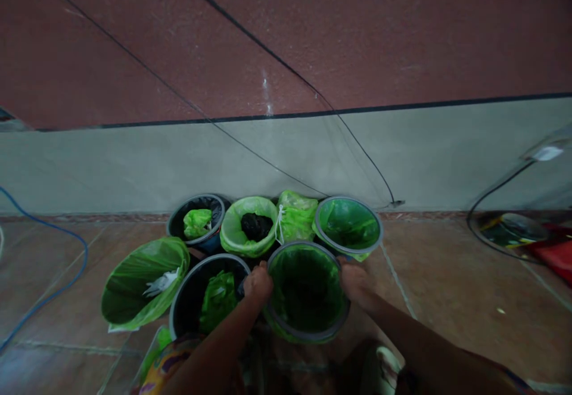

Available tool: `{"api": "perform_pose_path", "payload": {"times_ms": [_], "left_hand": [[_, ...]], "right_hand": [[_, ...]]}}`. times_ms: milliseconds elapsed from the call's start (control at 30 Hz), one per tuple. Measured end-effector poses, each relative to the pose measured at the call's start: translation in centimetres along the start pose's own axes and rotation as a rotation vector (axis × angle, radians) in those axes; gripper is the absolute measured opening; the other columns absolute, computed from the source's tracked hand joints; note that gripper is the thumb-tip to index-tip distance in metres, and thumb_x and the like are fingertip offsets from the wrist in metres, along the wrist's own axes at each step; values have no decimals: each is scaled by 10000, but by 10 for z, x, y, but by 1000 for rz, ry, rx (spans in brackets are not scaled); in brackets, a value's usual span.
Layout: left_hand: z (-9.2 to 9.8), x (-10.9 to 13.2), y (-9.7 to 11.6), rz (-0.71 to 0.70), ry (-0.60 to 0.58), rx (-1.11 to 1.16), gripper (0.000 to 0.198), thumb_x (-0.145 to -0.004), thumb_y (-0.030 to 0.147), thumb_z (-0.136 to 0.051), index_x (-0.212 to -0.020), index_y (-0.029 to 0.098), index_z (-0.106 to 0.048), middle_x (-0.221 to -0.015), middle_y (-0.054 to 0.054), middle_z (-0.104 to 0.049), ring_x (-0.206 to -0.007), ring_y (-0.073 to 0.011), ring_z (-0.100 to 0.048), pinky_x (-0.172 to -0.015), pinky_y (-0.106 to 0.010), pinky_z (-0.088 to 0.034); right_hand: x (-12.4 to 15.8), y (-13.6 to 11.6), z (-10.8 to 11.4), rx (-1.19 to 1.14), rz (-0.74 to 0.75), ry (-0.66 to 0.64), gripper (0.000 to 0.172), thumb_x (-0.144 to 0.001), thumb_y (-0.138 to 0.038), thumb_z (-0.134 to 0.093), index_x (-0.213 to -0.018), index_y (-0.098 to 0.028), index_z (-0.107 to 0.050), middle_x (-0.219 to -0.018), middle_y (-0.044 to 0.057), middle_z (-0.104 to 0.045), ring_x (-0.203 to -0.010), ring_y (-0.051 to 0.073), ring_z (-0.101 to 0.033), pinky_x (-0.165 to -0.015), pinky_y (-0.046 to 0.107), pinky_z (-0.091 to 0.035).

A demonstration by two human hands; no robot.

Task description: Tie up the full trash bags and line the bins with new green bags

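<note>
A round bin lined with a green plastic bag (306, 291) stands on the floor in front of me. My left hand (258, 282) is closed on its left rim, fingers curled over the grey ring. My right hand (354, 280) grips the right rim the same way. Both forearms reach in from the bottom of the view.
Several more bins stand around it against the wall: a dark bin with a loose green bag (207, 299), a tipped green-lined bin (143, 282), a green-lined bin (348, 226), a tied green bag (295, 215). A blue cable (67, 276) lies left; black cable and red object (556, 255) right.
</note>
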State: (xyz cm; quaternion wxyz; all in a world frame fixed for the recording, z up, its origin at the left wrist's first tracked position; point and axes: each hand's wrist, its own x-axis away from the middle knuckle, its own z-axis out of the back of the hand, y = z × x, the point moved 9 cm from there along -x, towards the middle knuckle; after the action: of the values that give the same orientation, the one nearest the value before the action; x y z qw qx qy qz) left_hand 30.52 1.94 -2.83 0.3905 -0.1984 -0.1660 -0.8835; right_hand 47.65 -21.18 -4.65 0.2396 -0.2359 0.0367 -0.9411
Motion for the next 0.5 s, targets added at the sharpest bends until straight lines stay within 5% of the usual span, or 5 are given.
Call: {"api": "perform_pose_path", "payload": {"times_ms": [500], "left_hand": [[-7, -1, -1, -28, -23, -65, 292, -905, 202, -506, -1188, 138, -531, -1154, -176, -670, -1126, -277, -657, -892, -351, -494]], "right_hand": [[-1, -1, -8, 2, 33, 23, 419, -970, -270, -306, -1268, -126, -564, -1016, 201, -731, -924, 324, -720, -745, 420, -535]]}}
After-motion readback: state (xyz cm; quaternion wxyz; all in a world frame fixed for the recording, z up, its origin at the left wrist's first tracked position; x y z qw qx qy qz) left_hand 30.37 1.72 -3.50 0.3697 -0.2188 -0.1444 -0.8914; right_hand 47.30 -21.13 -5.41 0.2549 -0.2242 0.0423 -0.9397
